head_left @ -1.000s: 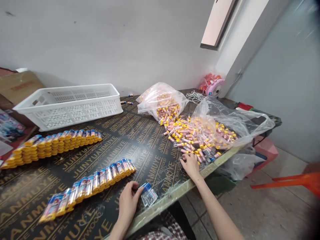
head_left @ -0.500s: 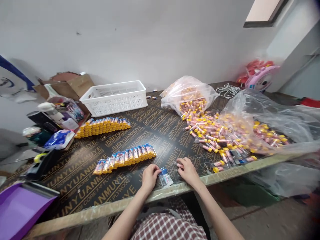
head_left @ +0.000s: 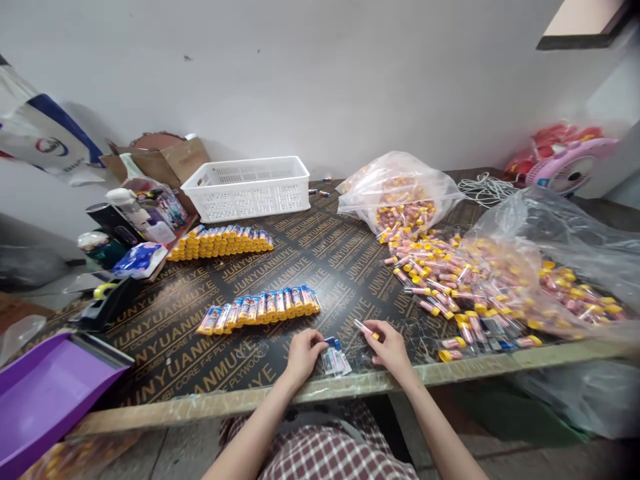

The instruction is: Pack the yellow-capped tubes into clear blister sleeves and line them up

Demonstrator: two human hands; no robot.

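Note:
My left hand [head_left: 304, 355] is closed near the table's front edge, thumb and fingers pinched at the corner of a small stack of clear printed labels [head_left: 337, 360] with blue ends. The labels lie flat, fanned a little. To the right, my right hand [head_left: 390, 348] grips a small clear tube [head_left: 367, 329] with pink contents and a yellow cap. Its clear end points up and left, toward my left hand. Beyond my hands a row of blue-labelled tubes [head_left: 260, 309] with yellow caps is lined up. A heap of unlabelled tubes [head_left: 440, 273] spreads to the right.
A stacked block of labelled tubes [head_left: 220, 243] lies before a white plastic basket [head_left: 250, 200]. Plastic bags [head_left: 400, 175] cover part of the heap. A purple dustpan [head_left: 55, 393] sits front left, a tape dispenser [head_left: 107, 303] behind it. A pink fan [head_left: 570, 170] stands far right.
The camera view has swung left. The tube in my right hand has tilted up and now shows clearly between the fingers. My left hand stays at the labels, which look slightly more fanned.

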